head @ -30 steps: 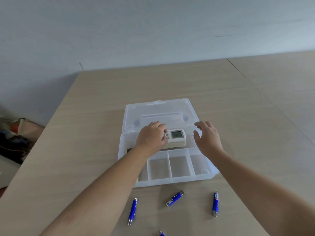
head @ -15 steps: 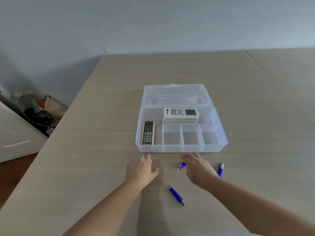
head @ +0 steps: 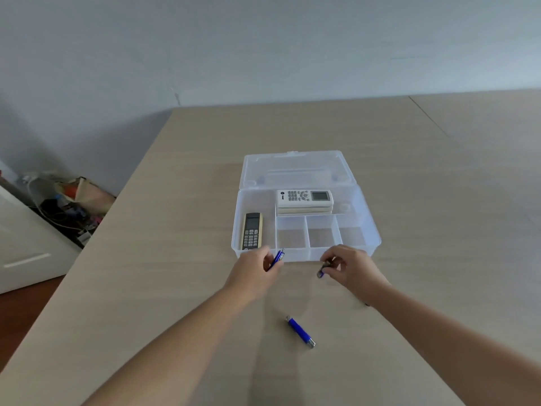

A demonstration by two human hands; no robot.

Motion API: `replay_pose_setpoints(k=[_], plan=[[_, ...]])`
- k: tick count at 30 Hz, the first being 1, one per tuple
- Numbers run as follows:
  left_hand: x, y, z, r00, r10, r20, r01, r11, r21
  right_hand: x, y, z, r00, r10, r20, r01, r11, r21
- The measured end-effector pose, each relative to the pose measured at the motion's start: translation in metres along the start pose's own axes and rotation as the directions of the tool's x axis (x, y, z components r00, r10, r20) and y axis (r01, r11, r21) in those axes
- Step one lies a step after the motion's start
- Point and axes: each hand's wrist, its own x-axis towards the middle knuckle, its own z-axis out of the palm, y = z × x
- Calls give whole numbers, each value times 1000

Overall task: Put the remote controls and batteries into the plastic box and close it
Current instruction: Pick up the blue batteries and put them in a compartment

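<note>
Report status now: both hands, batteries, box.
Left hand and right hand each grip a battery. One battery on table. Box open, remotes inside. Path clear.

Both forearms bare, no sleeves or jewellery.

Both bare forearms reach forward from the lower edge of the view, converging slightly toward the middle. The left hand point(head: 254, 271) is seen from the back, wrist straight, fingers curled in with thumb and fingertips pinched together around a slim blue object. The right hand point(head: 352, 268) sits level with it and well apart, knuckles up, fingers bent down and inward, its fingertips point(head: 330, 263) closed on a small object, with the wrist angled a little inward
</note>
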Motion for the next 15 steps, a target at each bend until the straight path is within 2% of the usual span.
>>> replay_pose_setpoints(k=[4,7,10,15], plan=[[26,41,-16,999,12,31,-9,993,-121,10,-14,-50,985,96,-146,-69,982,176],[45,69,-18,999,-7,51,22,955,-294,21,-11,-79,960,150,-238,-86,962,258],[58,85,-13,994,-68,82,96,901,-423,31,-1,-95,940,204,-272,-117,946,304],[75,102,-2,966,-107,234,217,830,-514,53,16,-110,928,272,-253,-177,923,340]])
